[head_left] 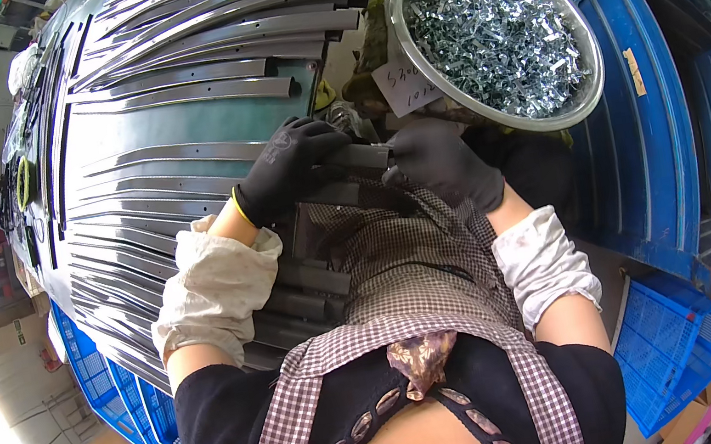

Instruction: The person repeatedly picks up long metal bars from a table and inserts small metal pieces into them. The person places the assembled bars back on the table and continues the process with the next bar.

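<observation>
Black gloves cover the left hand and right hand, with pale oversleeves, checked apron and black top.

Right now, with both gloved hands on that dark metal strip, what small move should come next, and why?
Probably the right hand reaches up to the metal bowl for a small silver clip. Both hands, the left hand included, grip the dark strip, and no clip shows on its end.

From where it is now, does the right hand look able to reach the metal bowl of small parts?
Probably yes: the right hand sits just below the metal bowl, nothing lies between them, but it grips a dark strip.
</observation>
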Tool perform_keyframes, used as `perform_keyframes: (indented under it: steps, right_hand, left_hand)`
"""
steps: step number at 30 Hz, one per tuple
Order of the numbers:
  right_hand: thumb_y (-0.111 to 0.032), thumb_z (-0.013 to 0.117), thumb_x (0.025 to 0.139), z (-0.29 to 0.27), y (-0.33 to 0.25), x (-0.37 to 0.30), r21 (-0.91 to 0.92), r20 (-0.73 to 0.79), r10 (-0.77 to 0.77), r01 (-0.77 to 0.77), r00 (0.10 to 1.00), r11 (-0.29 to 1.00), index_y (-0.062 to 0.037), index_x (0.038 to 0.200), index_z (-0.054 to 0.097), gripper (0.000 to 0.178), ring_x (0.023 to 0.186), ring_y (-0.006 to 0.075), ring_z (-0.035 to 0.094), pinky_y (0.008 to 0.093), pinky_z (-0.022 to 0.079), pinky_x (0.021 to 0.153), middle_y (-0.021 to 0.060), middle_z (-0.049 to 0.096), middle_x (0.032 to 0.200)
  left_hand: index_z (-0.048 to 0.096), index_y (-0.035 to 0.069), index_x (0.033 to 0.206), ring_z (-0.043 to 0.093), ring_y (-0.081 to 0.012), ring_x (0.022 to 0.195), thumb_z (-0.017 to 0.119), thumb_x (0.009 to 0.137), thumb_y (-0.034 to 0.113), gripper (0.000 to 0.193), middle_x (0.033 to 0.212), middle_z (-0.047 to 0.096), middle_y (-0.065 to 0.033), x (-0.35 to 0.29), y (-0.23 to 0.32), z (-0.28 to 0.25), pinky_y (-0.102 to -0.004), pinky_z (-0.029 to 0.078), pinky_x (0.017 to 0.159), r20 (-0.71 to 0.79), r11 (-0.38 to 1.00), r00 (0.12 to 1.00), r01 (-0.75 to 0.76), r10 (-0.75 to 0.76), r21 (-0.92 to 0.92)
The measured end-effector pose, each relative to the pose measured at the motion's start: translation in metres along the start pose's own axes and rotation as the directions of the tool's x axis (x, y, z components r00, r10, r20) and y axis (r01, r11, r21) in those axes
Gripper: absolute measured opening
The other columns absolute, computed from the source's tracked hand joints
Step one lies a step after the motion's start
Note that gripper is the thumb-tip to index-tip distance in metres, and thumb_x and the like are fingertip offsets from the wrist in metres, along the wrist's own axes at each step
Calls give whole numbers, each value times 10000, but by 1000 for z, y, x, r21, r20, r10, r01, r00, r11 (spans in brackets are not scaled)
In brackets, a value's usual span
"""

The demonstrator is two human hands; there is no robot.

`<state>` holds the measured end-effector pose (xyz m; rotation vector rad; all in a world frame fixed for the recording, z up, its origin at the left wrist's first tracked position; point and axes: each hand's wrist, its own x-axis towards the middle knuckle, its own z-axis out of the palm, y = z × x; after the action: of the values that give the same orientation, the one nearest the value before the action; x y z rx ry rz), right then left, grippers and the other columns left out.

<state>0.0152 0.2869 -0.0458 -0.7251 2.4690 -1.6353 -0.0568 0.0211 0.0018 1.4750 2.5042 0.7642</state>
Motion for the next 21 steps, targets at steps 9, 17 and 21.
perform_keyframes:
  steps: [9,17,21]
  right_hand:
    - [-315,753,879,14,26,3,39,-4,160,-160,987,986,8,961,699,338,797,247,679,351,527,764,134,694,821]
    - [-278,616,959,-9,-10,-52,-210,-124,196,-219,973,953,-23,994,703,271,820,377,666,429,542,756,190,686,884]
    - [-298,633,945,4,-2,-51,-261,-146,128,-163,981,951,-35,986,710,277,801,387,656,443,530,710,210,676,891]
  left_hand:
    - [697,71,1120,635,-335,918,758,745,183,396,980,680,-107,1,2,0,-430,476,867,-4,999,1000,30,-30,14]
    - [661,107,1242,662,-300,876,783,760,249,517,955,682,-95,-7,-7,9,-407,514,814,-80,991,995,-52,62,119]
    - [652,109,1261,661,-308,900,784,761,284,546,988,688,-98,-8,-8,9,-412,509,834,-63,985,995,-65,76,158]
